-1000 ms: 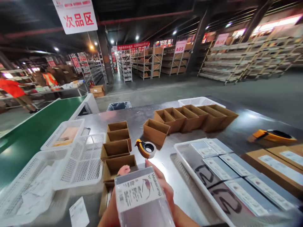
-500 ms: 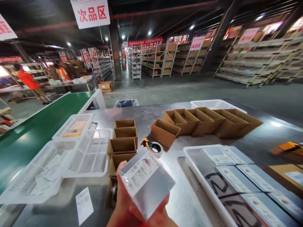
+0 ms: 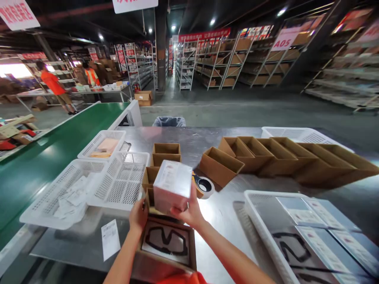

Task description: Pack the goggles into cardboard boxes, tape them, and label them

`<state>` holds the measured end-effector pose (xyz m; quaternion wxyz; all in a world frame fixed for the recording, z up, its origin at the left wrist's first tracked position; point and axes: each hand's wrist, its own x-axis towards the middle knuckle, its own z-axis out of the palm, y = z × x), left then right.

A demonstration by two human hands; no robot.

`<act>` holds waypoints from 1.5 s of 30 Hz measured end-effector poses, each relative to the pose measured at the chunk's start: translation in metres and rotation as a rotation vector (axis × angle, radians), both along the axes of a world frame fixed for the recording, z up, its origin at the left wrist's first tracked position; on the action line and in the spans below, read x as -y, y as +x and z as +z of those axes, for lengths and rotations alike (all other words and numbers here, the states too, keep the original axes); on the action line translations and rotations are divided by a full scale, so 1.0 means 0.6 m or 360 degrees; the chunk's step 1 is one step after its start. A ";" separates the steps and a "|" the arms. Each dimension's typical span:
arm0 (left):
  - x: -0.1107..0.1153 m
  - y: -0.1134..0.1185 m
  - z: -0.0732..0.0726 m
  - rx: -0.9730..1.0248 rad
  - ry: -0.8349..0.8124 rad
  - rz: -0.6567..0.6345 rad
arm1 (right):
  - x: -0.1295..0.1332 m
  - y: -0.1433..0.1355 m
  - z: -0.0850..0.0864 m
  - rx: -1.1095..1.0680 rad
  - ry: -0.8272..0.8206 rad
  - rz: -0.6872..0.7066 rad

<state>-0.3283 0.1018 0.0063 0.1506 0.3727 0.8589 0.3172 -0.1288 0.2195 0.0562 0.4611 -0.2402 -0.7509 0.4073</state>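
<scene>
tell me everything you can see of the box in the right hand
The box is a squarish block with a shiny, pale grey top and pinkish sides, wrapped in what looks like clear plastic. A pale printed label lies on top, too blurred to read. It looks whole and sits slightly askew above the row of brown cartons. The right hand grips its lower right part; the left hand is apart from it.

Left hand (image 3: pixel 138 216) low, fingers curled, right hand (image 3: pixel 189 211) slightly higher, fingers gripping, both forearms bare, angled inward.
</scene>
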 end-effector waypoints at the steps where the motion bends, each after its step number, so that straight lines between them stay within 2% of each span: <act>1: 0.004 0.004 -0.008 -0.0010 -0.0015 0.0016 | -0.008 -0.003 -0.006 0.0097 0.0218 0.0070; 3: 0.014 0.011 -0.017 -0.0025 -0.0033 0.0046 | -0.024 0.001 -0.011 0.0315 0.0563 0.0221; 5: 0.023 0.017 -0.021 -0.0029 -0.0039 0.0052 | -0.037 0.009 -0.007 0.0674 0.0704 0.0397; 8: 0.024 0.022 -0.022 -0.0032 -0.0045 0.0054 | -0.046 0.004 0.005 0.1310 0.0709 0.0525; 11: 0.011 0.028 -0.024 -0.0029 -0.0045 0.0064 | -0.049 -0.021 0.006 0.1644 0.0679 0.0608; 14: -0.001 0.031 -0.025 -0.0012 -0.0010 0.0059 | -0.055 -0.041 -0.007 0.1644 0.0735 0.0797; 18: -0.002 0.032 -0.024 0.0028 0.0050 0.0078 | -0.069 -0.045 -0.023 0.1522 0.0799 0.1023; 22: 0.001 0.036 -0.022 0.0115 0.0145 0.0129 | -0.081 -0.059 -0.021 0.1465 0.0768 0.1431; 24: 0.000 0.039 -0.019 0.0192 0.0210 0.0105 | -0.083 -0.075 -0.017 0.1535 0.0709 0.1535; 26: -0.001 0.042 -0.016 0.0207 0.0174 0.0098 | -0.085 -0.089 -0.012 0.1626 0.0680 0.1581; 29: 0.000 0.049 -0.018 0.0118 -0.0004 0.0194 | -0.094 -0.089 -0.011 0.1645 0.0709 0.1660; 32: 0.003 0.055 -0.024 0.0056 -0.0061 0.0236 | -0.116 -0.068 -0.028 0.1491 0.0791 0.1812; 35: 0.002 0.055 -0.031 0.0017 -0.0055 0.0187 | -0.135 -0.047 -0.068 0.1378 0.0879 0.1823; 37: -0.001 0.051 -0.039 -0.0016 -0.0066 0.0188 | -0.138 -0.042 -0.095 0.1364 0.0946 0.1669; 39: -0.002 0.047 -0.048 -0.0030 -0.0061 0.0181 | -0.136 -0.044 -0.110 0.1347 0.1039 0.1547; 41: 0.000 0.045 -0.057 -0.0005 -0.0029 0.0148 | -0.131 -0.051 -0.106 0.1366 0.1159 0.1550; 45: 0.010 0.049 -0.056 0.0060 -0.0026 0.0167 | -0.118 -0.072 -0.072 0.1531 0.1278 0.1632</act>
